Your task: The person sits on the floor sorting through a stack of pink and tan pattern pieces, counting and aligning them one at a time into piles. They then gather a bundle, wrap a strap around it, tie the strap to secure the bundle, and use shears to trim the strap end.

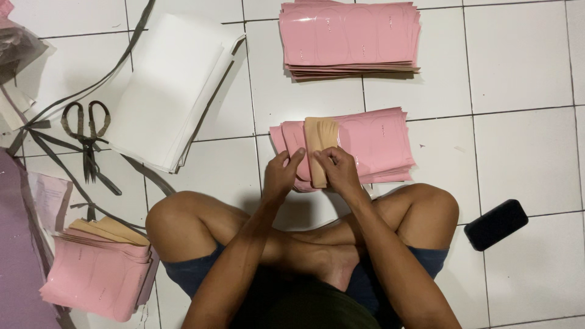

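Tan insole-shaped stack [319,146], upright on edge atop nearer pink sheet pile [384,143].

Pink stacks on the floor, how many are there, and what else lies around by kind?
Pink sheet stacks: 3 (far, near hands, by knee)
White sheet stack: 1
Tan insole bundle in both hands: 1
Scissors: 1
Black phone: 1
Total: 7

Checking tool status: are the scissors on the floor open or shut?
Shut: the scissors lie flat on the tiles, handle loops side by side, blades together.
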### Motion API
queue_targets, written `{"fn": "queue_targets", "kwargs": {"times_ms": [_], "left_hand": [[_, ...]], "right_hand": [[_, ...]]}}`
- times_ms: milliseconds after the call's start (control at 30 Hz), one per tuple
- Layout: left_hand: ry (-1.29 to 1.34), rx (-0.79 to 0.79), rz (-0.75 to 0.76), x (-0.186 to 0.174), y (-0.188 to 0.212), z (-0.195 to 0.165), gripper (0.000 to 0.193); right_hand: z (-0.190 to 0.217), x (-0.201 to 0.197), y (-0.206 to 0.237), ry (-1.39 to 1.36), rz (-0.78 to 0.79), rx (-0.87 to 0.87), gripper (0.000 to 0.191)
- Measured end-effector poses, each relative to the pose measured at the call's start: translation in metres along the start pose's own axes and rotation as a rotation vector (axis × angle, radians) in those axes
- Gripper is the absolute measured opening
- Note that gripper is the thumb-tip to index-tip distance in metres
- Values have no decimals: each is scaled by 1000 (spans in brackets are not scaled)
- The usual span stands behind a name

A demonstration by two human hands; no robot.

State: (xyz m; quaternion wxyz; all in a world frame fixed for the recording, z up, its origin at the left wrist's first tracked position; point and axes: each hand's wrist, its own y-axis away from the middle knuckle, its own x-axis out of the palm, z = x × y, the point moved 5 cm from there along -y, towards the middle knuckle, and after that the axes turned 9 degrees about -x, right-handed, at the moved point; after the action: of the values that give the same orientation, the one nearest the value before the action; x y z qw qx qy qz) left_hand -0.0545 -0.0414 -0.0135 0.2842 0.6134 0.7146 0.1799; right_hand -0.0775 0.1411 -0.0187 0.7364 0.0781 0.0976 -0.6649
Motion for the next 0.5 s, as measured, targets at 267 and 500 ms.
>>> {"fn": "queue_targets", "kwargs": {"times_ms": [267,500], "left_hand": [[-58,282,100,10,0,3,33],[-66,438,165,17,15,-2,34]], "right_hand": [[17,5,0,2,-40,174,29],[41,-3,-7,239,-24,74,33]]}}
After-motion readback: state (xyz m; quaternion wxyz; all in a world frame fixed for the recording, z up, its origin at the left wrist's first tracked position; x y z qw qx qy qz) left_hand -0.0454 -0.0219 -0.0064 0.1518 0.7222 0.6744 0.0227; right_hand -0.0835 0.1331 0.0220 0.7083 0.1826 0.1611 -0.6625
